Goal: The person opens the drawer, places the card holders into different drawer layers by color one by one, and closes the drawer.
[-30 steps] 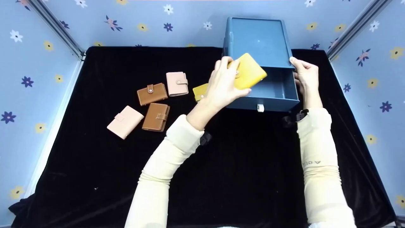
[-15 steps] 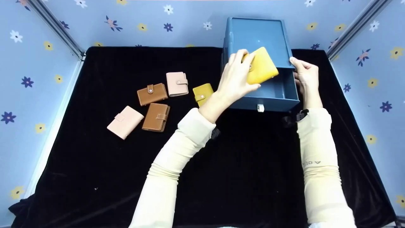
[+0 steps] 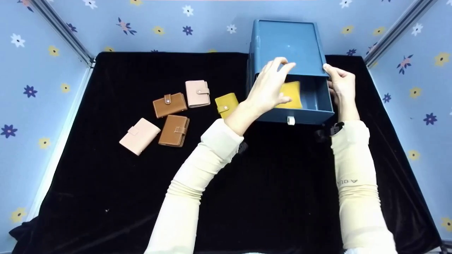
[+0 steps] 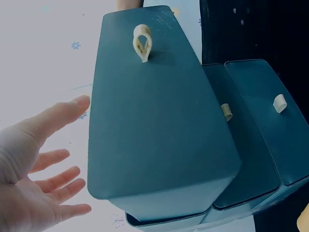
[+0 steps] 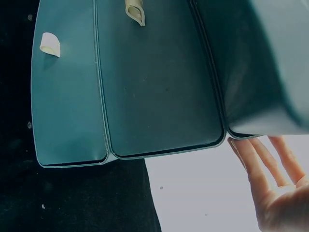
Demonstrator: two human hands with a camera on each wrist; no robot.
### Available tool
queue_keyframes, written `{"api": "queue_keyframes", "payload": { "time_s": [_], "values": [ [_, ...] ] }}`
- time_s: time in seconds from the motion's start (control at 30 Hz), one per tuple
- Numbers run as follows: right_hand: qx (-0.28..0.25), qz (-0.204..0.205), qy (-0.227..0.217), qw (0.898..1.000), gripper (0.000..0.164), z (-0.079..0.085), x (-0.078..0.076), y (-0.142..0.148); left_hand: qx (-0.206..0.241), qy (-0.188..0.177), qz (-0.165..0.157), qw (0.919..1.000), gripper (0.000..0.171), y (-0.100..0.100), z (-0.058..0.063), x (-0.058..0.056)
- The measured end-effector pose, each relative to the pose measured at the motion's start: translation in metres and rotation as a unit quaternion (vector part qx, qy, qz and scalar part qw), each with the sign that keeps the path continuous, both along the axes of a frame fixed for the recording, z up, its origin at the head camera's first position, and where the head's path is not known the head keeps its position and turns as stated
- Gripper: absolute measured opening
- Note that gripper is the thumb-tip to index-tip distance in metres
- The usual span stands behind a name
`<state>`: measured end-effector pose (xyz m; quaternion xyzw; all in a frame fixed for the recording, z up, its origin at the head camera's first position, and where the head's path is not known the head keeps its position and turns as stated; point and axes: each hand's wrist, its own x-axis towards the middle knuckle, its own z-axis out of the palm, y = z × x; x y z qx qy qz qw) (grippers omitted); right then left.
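Note:
A yellow wallet lies in the pulled-out top drawer of a blue drawer cabinet. Over the drawer's left part is my left hand, fingers and thumb spread apart around nothing. It hides part of the wallet. In the left wrist view that hand is beside the drawer front. My right hand touches the cabinet's right front corner, thumb at the top edge. Its fingers extend along the side in the right wrist view.
Left of the cabinet lie a mustard wallet, two pink wallets and two brown wallets on black cloth. Two shut lower drawers carry loop pulls. Flower-patterned walls border the cloth.
My left hand moved right with the yellow wallet over the drawer, then let it go; the wallet now lies inside. The mustard wallet came into fuller view. My right hand stayed put.

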<state>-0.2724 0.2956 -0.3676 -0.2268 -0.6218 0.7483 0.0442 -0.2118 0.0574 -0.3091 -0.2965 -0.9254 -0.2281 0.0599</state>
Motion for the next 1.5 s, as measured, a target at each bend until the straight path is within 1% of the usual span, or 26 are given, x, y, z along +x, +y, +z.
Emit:
{"api": "queue_keyframes", "payload": {
  "time_s": [0.1,0.17,0.43,0.67,0.83,0.9,1.17,1.37,1.5],
  "values": [
    [0.0,-0.001,0.0,1.0,0.028,0.0,0.0,0.0,-0.009,0.002,-0.005,0.9999,0.072,-0.002,0.0,0.001],
    [-0.001,-0.001,-0.001,1.0,0.028,0.0,0.0,0.0,-0.007,0.003,-0.005,1.0,0.068,-0.004,-0.001,0.002],
    [0.004,0.0,-0.003,1.0,0.031,0.0,0.001,0.001,0.037,0.007,-0.01,0.9992,0.055,-0.016,-0.01,0.002],
    [0.002,-0.002,0.0,1.0,0.029,0.0,0.001,0.001,0.059,0.015,0.007,0.9981,0.049,-0.029,-0.019,0.0],
    [0.002,-0.003,-0.001,1.0,0.029,0.0,0.001,0.001,0.066,0.007,0.024,0.9975,0.049,-0.041,-0.025,-0.003],
    [0.003,-0.003,-0.001,1.0,0.03,0.0,0.001,0.001,0.066,0.004,0.033,0.9972,0.049,-0.046,-0.029,-0.005],
    [0.0,-0.002,-0.002,1.0,0.032,0.0,0.0,0.002,0.069,0.01,0.058,0.9959,0.046,-0.065,-0.045,-0.011],
    [0.002,-0.002,-0.002,1.0,0.032,-0.001,0.0,0.001,0.072,-0.008,0.074,0.9947,0.046,-0.079,-0.059,-0.012],
    [0.008,-0.004,-0.004,1.0,0.034,0.0,0.0,0.0,0.069,-0.021,0.083,0.9939,0.047,-0.087,-0.072,-0.016]
  ]
}}
